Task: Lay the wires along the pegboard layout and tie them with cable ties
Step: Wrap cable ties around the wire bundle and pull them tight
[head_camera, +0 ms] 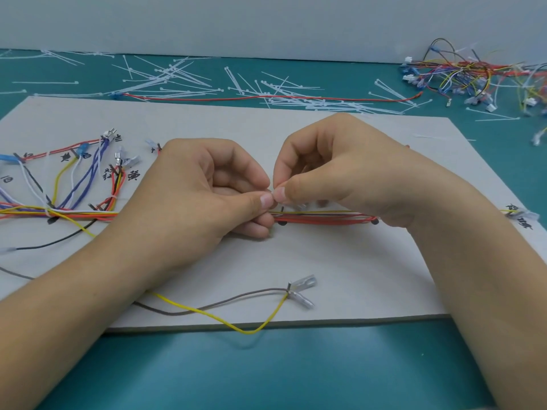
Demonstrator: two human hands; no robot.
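A grey pegboard [325,261] lies on the teal table with a bundle of red, yellow and black wires [322,218] running across its middle between black pegs. My left hand [207,190] and my right hand [334,170] meet just above the bundle, thumbs and forefingers pinching a small white cable tie [273,194] that is mostly hidden by the fingertips. At the left, coloured wires [77,184] fan out to labelled pegs and are tied at a white cable tie [48,213]. A yellow wire [236,324] and a grey wire [225,303] end at clear terminals near the board's front edge.
Several loose white cable ties [183,78] lie scattered on the table behind the board, with a long red wire [266,97] among them. A tangled heap of spare wires [479,75] sits at the back right. A grey wall stands behind.
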